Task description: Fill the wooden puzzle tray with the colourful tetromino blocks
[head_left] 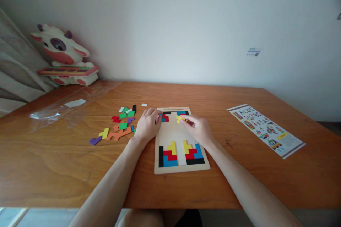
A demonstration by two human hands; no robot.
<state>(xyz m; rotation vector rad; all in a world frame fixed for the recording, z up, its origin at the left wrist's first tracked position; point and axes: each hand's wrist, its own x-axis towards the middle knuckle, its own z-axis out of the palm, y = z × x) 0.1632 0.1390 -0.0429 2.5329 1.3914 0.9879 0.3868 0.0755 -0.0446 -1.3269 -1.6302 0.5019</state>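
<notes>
A wooden puzzle board lies in the middle of the table, with red, blue, black and yellow pieces in its corners. Over its upper right part, my right hand pinches a small yellow piece between thumb and fingertips. My left hand rests at the board's upper left edge, beside the red and blue pieces there. Its fingers are bent and close together, and whether they hold anything is hidden. Two yellow pieces, the left one and the right one, sit in the lower half of the board.
Loose colored pieces are scattered left of the board. A clear plastic bag lies at the back left, near a cow-shaped toy keyboard. A printed pattern sheet is on the right. The wall stands behind the table.
</notes>
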